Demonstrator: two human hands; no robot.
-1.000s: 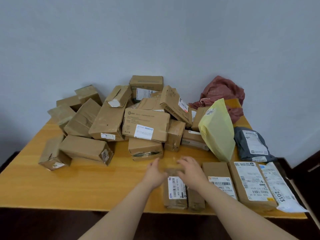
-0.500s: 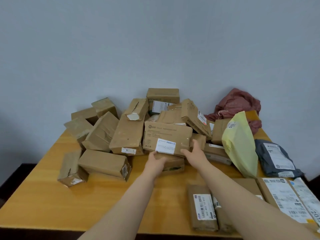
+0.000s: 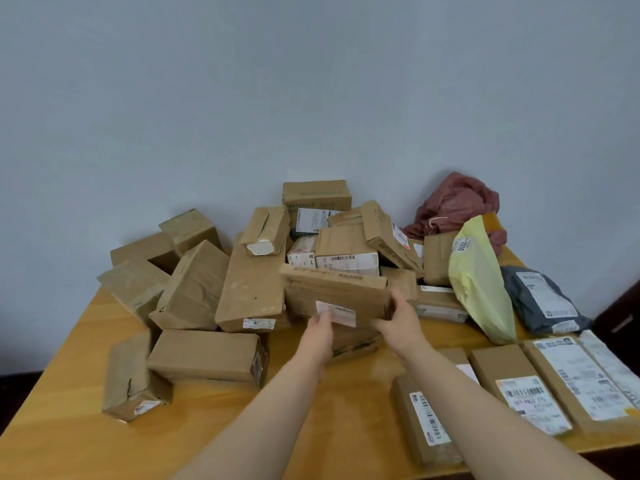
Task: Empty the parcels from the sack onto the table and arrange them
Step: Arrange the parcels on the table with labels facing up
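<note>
While left hand (image 3: 320,329), right hand (image 3: 398,323) grip box (image 3: 332,289), sack (image 3: 453,206) crumpled, seemingly empty.

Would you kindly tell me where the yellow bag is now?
In the head view, the yellow bag stands on the right side of the table, between the box pile and the grey bag, in front of the red sack.

One head cam (wide-angle), above near edge of table (image 3: 69,410), facing fwd & down toward wall (image 3: 311,98), close range
</note>
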